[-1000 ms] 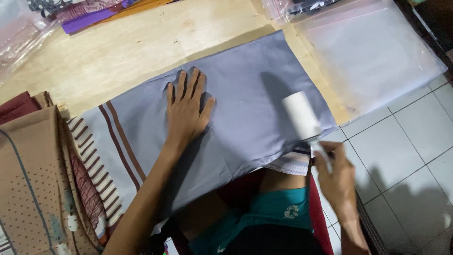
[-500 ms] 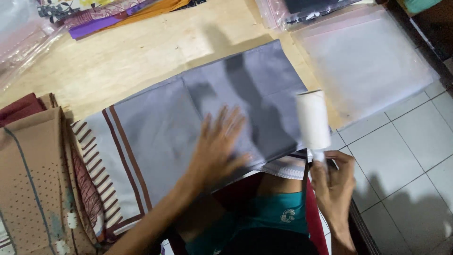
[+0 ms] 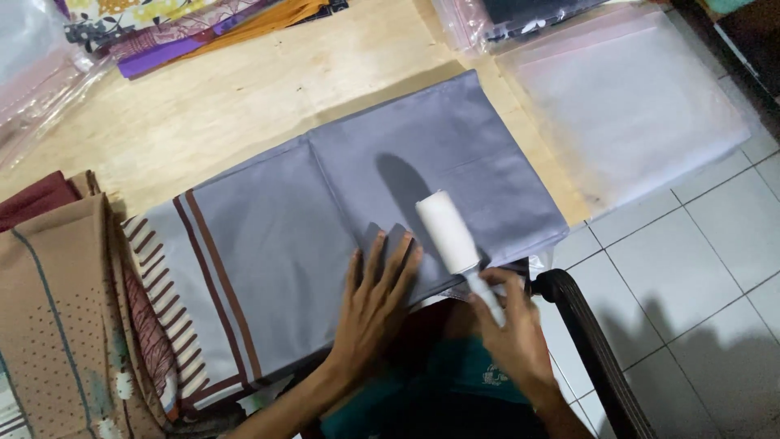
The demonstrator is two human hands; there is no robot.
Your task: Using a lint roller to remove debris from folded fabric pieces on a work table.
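Our left hand [image 3: 375, 305] has slid back to the near edge of the grey folded cloth [image 3: 349, 219], fingers spread flat, while our right hand [image 3: 508, 325], clasped around its handle, now brings the white lint roller [image 3: 448, 232] over the cloth, so rolling looks underway.

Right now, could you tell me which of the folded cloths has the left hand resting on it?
The grey cloth with brown stripes, under the left hand; the tan cloth lies untouched beside it.
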